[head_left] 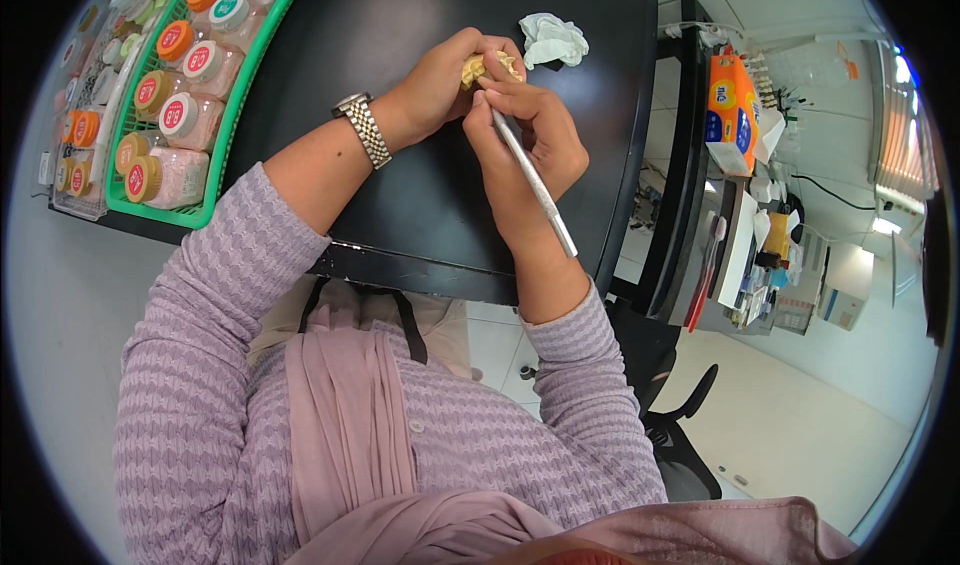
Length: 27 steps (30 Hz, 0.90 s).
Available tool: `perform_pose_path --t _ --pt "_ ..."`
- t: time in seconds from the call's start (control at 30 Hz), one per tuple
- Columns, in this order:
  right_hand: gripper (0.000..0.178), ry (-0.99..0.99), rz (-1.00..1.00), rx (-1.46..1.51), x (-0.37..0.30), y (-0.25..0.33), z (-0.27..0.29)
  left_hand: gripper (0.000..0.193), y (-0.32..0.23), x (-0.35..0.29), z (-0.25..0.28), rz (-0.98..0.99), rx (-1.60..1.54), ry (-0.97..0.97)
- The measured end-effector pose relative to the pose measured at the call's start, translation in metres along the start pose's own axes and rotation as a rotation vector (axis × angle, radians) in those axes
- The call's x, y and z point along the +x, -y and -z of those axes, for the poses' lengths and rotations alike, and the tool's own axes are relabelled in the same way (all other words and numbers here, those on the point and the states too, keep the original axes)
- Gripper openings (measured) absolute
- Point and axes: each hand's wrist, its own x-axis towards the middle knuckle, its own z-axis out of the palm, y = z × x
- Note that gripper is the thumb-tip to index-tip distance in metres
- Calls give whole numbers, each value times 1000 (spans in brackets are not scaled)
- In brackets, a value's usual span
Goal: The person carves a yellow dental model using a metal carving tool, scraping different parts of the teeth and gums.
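My left hand (447, 73), with a metal-banded watch (365, 128) at the wrist, is closed around a small, bumpy yellow piece that looks like a dental model (474, 71). Fingers cover part of it. Held like a pen in my right hand (540, 143) is a slim silver metal hand tool (538, 190), its long handle slanting back over the wrist. The tool's working end is at the yellow piece, hidden by my fingers. Both hands meet over the far middle of the black table (400, 220). Just beyond them to the right lies a crumpled white tissue (553, 40).
A green basket (225, 145) of capped jars stands along the table's left side, with a clear container (85, 180) of more jars beside it. To the right, past the table edge, are an orange and blue tissue box (733, 113), a red-handled brush (703, 280) and a black chair (685, 445).
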Motion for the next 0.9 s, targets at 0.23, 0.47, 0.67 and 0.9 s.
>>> perform_pose_path --t 0.23,0.47,0.67,0.9 --pt "14 -27 50 -41 -1 -2 -3 40 3 1 3 -40 10 10" --pt "13 -6 62 -47 0 -1 -6 41 4 0 2 -24 -43 -9" --pt "12 19 -39 -9 -3 -3 -2 41 1 -2 2 -8 -47 1" --pt "12 11 -35 33 -4 -3 -3 39 5 1 4 -35 -28 -7"
